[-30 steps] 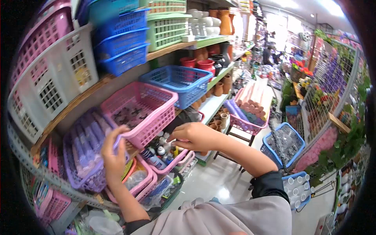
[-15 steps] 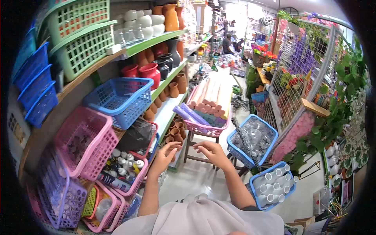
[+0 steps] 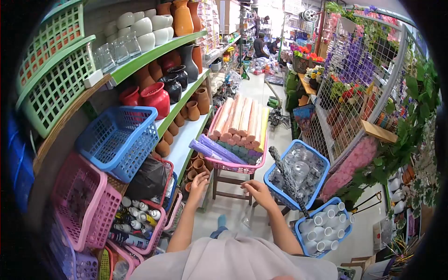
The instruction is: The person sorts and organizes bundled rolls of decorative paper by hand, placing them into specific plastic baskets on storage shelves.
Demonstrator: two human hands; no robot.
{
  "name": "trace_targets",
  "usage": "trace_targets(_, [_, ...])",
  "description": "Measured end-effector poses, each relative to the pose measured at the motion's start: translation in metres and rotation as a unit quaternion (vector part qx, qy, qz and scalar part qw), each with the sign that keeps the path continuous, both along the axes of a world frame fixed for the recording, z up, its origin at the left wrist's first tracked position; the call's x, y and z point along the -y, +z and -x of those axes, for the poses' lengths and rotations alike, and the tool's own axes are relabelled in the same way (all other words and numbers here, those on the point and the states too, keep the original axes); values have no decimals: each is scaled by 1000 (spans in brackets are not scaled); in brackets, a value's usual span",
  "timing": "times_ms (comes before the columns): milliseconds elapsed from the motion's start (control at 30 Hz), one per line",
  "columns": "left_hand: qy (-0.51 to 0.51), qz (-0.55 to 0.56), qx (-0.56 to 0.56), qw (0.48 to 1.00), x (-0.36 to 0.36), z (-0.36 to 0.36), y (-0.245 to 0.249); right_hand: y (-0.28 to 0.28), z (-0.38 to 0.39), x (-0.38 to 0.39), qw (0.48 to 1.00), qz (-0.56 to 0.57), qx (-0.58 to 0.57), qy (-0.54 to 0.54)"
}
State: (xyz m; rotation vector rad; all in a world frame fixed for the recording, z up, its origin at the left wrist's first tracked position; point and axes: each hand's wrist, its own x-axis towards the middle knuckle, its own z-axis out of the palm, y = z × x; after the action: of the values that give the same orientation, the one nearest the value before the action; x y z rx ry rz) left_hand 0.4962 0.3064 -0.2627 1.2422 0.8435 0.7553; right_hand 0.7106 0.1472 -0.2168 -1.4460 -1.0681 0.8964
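My left hand (image 3: 198, 186) is raised in front of me, holding nothing, its fingers loosely bent and apart. Level with it, my right hand (image 3: 258, 192) also hovers with nothing in it, fingers half curled. Just beyond both hands stands a pink basket (image 3: 233, 168) on a dark wooden stool (image 3: 233, 192). Peach-coloured rolls (image 3: 238, 116) lie stacked in it above dark green ones. Several purple rolls (image 3: 219, 150) stick out over its left front rim. Neither hand touches the basket. To the right of my right hand is a blue basket (image 3: 298, 204) of clear plastic or glass pieces.
On the left, shelves (image 3: 179, 112) hold clay pots, red vases (image 3: 156, 99) and white bowls, with a blue basket (image 3: 116, 140) lower down. White cups fill another blue basket (image 3: 322, 228) at right. A wire rack (image 3: 359, 88) carries flowers. Two people (image 3: 260, 45) are far back.
My view has moved forward and tilted, so the basket of rolls and the shelves look nearer. Both hands stay raised and empty, a little further apart. My foot now shows below.
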Motion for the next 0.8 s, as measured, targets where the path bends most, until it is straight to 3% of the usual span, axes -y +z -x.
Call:
trace_targets(100, [18, 10, -8, 1000, -30, -7, -10, -8, -6, -39, 996, -12, 84, -10])
trace_targets(300, [70, -50, 33, 996, -105, -41, -37, -19, -21, -128, 992, 32, 121, -25])
trace_targets(367, [55, -72, 34, 995, -130, -49, -54, -37, -28, -159, 980, -8, 199, -30])
trace_targets(467, [49, -79, -35, 995, -138, -59, -34, -56, -31, -195, 973, 7, 228, -37])
trace_targets(633, [36, -109, -16, 993, -158, -67, -54, -90, -34, -237, 951, -32, 303, -41])
trace_targets(700, [39, -230, -128, 964, -156, -63, -54, -95, -32, -244, 949, -36, 309, -55])
trace_targets(800, [12, -216, -106, 971, -157, -65, -51, -87, -30, -241, 953, 0, 294, -75])
